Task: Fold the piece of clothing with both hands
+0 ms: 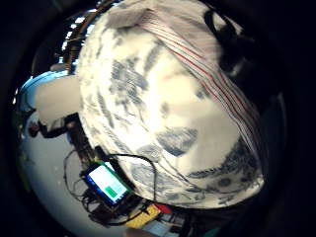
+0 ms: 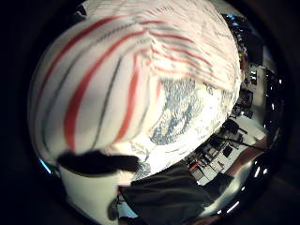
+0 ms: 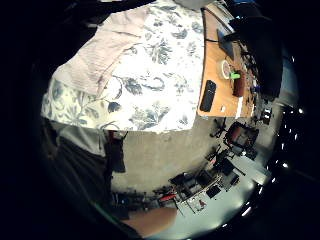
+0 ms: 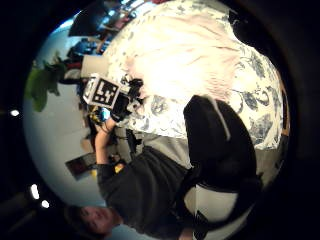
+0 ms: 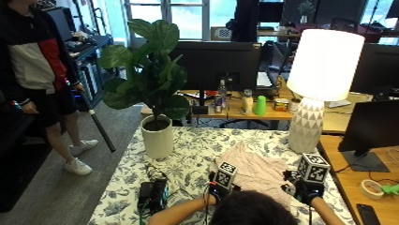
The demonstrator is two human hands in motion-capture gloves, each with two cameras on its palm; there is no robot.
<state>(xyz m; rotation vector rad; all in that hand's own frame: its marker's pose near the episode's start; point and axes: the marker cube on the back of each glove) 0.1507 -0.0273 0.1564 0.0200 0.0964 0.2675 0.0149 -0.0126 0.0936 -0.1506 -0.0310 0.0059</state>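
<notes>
A pale pink, red-striped garment (image 5: 255,169) lies on the floral tablecloth (image 5: 193,154), close to the table's near edge. My left hand (image 5: 217,191) is at the garment's left near edge. In the left thumb side palm view the striped cloth (image 2: 117,70) fills the picture, with a black finger (image 2: 98,161) across it, so that hand pinches the garment. My right hand (image 5: 306,192) hovers by the garment's right near corner. Its palm views show the garment (image 3: 100,55) at a distance and no cloth in the glove (image 4: 220,145). The left hand (image 4: 125,107) shows at the cloth's edge there.
A potted plant (image 5: 156,136) stands at the table's far left and a white lamp (image 5: 314,93) at the far right. A black device with cables (image 5: 152,192) lies left of my left arm. A wooden desk (image 5: 349,183) with a monitor (image 5: 374,131) adjoins on the right.
</notes>
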